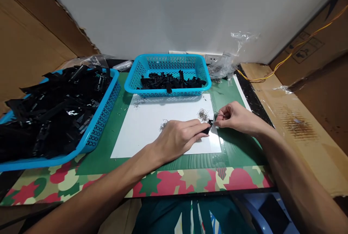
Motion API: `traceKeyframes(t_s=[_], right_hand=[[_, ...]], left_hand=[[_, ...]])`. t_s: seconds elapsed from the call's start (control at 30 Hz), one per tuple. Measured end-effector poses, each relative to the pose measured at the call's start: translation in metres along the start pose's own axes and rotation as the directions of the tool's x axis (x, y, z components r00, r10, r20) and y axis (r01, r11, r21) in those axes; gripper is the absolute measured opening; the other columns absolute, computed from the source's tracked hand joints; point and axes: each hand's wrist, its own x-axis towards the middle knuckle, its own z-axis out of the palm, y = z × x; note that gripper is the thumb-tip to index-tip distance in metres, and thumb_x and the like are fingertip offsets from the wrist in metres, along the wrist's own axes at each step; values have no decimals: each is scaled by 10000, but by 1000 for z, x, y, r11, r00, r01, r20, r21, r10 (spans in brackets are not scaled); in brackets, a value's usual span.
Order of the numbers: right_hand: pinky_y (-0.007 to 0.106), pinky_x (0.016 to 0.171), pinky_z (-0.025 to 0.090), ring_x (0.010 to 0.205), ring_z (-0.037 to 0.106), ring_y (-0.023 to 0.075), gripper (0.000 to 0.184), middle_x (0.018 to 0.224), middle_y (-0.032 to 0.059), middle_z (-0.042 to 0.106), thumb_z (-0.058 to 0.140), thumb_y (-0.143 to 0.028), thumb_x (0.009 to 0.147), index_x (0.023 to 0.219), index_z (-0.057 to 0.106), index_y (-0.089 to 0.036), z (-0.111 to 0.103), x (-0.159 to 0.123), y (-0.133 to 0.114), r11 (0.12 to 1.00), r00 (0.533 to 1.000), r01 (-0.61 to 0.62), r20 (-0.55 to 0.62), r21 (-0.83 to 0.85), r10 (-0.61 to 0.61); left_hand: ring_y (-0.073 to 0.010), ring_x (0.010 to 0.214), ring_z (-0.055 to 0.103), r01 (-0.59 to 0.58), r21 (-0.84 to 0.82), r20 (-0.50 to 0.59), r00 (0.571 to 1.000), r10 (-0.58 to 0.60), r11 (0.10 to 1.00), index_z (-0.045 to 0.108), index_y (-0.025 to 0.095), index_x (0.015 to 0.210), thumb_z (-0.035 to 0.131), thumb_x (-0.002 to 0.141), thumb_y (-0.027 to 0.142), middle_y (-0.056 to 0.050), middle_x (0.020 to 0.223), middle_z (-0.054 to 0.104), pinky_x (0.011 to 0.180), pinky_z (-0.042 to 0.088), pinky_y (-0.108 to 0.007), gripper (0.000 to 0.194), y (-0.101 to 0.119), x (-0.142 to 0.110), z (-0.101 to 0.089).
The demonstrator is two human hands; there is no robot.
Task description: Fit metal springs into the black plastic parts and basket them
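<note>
Forearms (pixel 130 172) enter from the lower corners, above teal patterned clothing (pixel 163 212). The left hand (pixel 179 134) is closed, with its grip clamped on a small black part (pixel 207 129) between thumb and fingers. The black part is positioned over the right-hand portion of a white sheet (pixel 146 136). The right hand (pixel 235 118) is closed in a pinch on a thin rod (pixel 218 113); its fingertips are near the black part. Whether rod and part are in contact cannot be determined.

Fine metal pieces (pixel 202 114) form a pile on the sheet just beyond the black part. A second pile (pixel 163 124) lies beside the left hand; scattered pieces (pixel 139 102) lie near the sheet's far left corner.

The sheet rests on a green mat (pixel 100 163) covering the bench (pixel 251 98); the near edge carries a red, green and cream pattern. A blue basket (pixel 136 70) containing black parts is located at the far side. A larger blue basket (pixel 94 132), heaped with black pieces, is located at the left. A clear bag (pixel 224 65) is located right of the far basket.
</note>
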Motion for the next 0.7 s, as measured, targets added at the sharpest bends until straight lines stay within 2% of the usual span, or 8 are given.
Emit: traceKeyframes(t_s=[0.33, 0.53, 0.7], right_hand=[[256, 485, 238, 546, 343, 92, 195, 573, -27, 483, 719, -295, 717, 608, 621, -165, 6, 2, 3, 998, 998, 53, -41, 29, -52], [259, 500, 239, 561, 323, 91, 234, 588, -38, 448, 686, -315, 759, 609, 571, -177, 10, 0, 1, 995, 994, 89, -64, -36, -91], [265, 514, 264, 570, 340, 102, 233, 587, -34, 459, 682, -326, 768, 623, 569, -184, 12, -1, 2, 991, 990, 101, -92, -89, -109]], left_hand=[[-176, 828, 755, 33, -59, 15, 999, -32, 998, 696, 124, 1284, 562, 1084, 288, -54, 987, 787, 640, 528, -269, 292, -1, 1, 0], [-187, 872, 776, 89, -90, -12, 996, -90, 992, 715, 152, 1263, 566, 1085, 304, -59, 1040, 809, 673, 540, -269, 278, -1, 0, 1], [-204, 904, 788, 117, -93, 7, 993, -117, 989, 723, 156, 1253, 582, 1077, 303, -67, 1060, 817, 695, 555, -278, 270, 0, -1, 1]])
